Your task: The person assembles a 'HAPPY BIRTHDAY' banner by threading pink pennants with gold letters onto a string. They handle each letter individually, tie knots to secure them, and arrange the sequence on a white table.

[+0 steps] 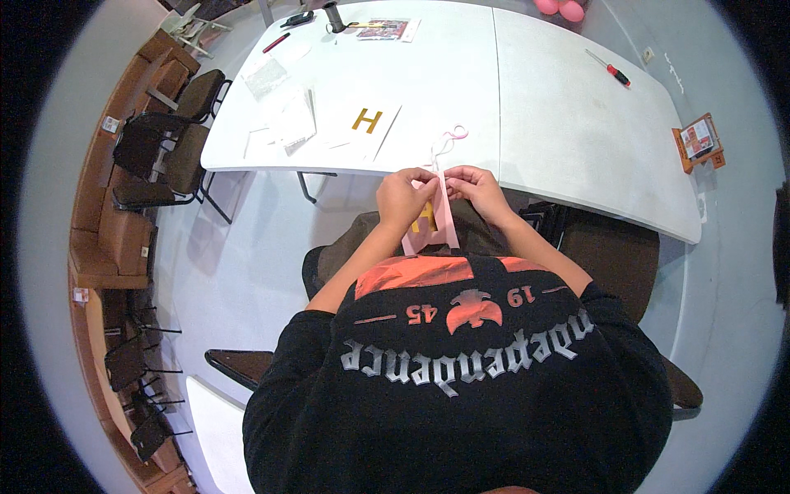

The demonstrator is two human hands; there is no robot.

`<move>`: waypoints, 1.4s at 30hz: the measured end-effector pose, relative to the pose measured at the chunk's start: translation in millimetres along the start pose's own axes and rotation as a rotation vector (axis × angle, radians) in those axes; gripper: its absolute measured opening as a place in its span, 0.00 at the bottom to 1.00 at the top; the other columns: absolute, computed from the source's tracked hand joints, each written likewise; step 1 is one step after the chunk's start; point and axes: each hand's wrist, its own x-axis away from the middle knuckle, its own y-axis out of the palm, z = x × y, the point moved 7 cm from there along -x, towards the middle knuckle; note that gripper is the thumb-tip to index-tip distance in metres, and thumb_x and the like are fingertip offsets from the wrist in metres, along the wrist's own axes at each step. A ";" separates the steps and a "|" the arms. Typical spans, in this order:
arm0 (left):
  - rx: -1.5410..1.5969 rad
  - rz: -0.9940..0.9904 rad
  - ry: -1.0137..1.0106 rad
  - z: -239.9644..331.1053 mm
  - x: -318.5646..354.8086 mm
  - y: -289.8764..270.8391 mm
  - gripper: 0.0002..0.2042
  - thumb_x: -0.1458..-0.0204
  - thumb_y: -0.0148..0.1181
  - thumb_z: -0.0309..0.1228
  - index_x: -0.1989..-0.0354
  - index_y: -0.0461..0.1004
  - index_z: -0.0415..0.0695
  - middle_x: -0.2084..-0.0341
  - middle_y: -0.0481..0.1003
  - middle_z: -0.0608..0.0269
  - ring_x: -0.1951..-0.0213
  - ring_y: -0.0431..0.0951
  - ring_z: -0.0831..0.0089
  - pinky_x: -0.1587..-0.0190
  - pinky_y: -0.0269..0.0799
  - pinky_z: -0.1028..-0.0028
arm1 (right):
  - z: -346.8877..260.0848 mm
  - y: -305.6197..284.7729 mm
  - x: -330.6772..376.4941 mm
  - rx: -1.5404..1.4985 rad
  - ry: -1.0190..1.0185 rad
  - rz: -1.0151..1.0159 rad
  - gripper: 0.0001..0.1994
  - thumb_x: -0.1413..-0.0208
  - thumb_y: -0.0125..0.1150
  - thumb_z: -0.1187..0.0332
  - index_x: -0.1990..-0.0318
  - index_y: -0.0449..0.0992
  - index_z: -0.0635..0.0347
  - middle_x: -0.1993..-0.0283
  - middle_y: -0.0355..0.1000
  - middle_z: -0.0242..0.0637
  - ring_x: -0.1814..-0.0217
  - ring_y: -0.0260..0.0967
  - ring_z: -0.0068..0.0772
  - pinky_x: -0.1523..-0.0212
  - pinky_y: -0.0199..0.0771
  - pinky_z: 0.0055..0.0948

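Observation:
A pink card (415, 240) with a gold letter on it hangs over my lap, just off the table's near edge. My left hand (402, 200) is closed, pinching the card's upper edge. Close beside it, my right hand (484, 196) is closed too, its fingertips at the card's top corner. From between the fingers a thin ribbon (445, 148) runs onto the table and curls into a pink loop. Whether the ribbon passes through the card is hidden by my fingers.
On the white table (568, 99) lie a white sheet with a gold letter (380, 123), several white papers (295, 122), a red-and-black screwdriver (611, 69) and a red pen (276, 43). A brown stand (698, 142) is at the right wall. Chairs (185, 156) stand left.

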 end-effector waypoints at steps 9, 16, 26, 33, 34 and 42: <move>0.077 -0.015 0.037 -1.6 -2.3 -1.4 0.11 0.61 0.66 0.40 0.72 0.81 0.47 0.81 0.77 0.61 0.80 0.76 0.73 0.75 0.69 0.74 | 14.5 5.7 0.3 -0.287 0.203 -0.065 0.08 0.44 0.52 0.73 0.59 0.72 0.67 0.63 0.71 0.36 0.63 0.69 0.26 0.62 0.71 0.25; 0.133 -0.068 0.046 -4.9 -5.0 2.8 0.11 0.60 0.66 0.38 0.71 0.80 0.45 0.80 0.78 0.63 0.79 0.75 0.77 0.75 0.69 0.75 | 22.1 10.7 -3.1 -0.313 0.198 -0.118 0.06 0.41 0.50 0.69 0.60 0.70 0.61 0.64 0.70 0.32 0.63 0.68 0.25 0.61 0.69 0.25; 0.211 -0.365 0.191 -13.8 -24.0 19.2 0.12 0.51 0.54 0.34 0.60 0.77 0.46 0.68 0.77 0.59 0.64 0.74 0.65 0.49 0.62 0.65 | 17.2 0.2 -2.7 -0.371 0.171 -0.103 0.08 0.40 0.47 0.67 0.59 0.67 0.60 0.62 0.67 0.34 0.62 0.66 0.26 0.61 0.69 0.27; 0.191 -0.396 0.322 -23.8 -28.2 16.6 0.10 0.48 0.54 0.32 0.64 0.75 0.37 0.75 0.75 0.62 0.71 0.74 0.75 0.62 0.69 0.74 | -4.9 -154.3 -9.8 -0.867 0.010 0.270 0.08 0.40 0.43 0.71 0.58 0.65 0.66 0.52 0.68 0.44 0.62 0.69 0.27 0.63 0.72 0.24; 0.194 -0.421 0.279 -25.6 -28.7 17.0 0.10 0.48 0.54 0.31 0.64 0.75 0.37 0.76 0.75 0.63 0.71 0.73 0.76 0.63 0.69 0.75 | -11.6 -177.6 -6.9 -0.915 -0.038 0.235 0.08 0.40 0.42 0.72 0.59 0.65 0.67 0.53 0.69 0.44 0.62 0.68 0.28 0.63 0.72 0.24; 0.281 -0.554 0.125 -40.9 -34.7 37.5 0.11 0.46 0.53 0.33 0.63 0.74 0.37 0.78 0.73 0.62 0.74 0.71 0.76 0.66 0.68 0.75 | -66.8 -362.2 47.5 -0.728 -0.296 0.567 0.09 0.40 0.45 0.70 0.65 0.67 0.69 0.66 0.68 0.43 0.62 0.67 0.35 0.56 0.71 0.30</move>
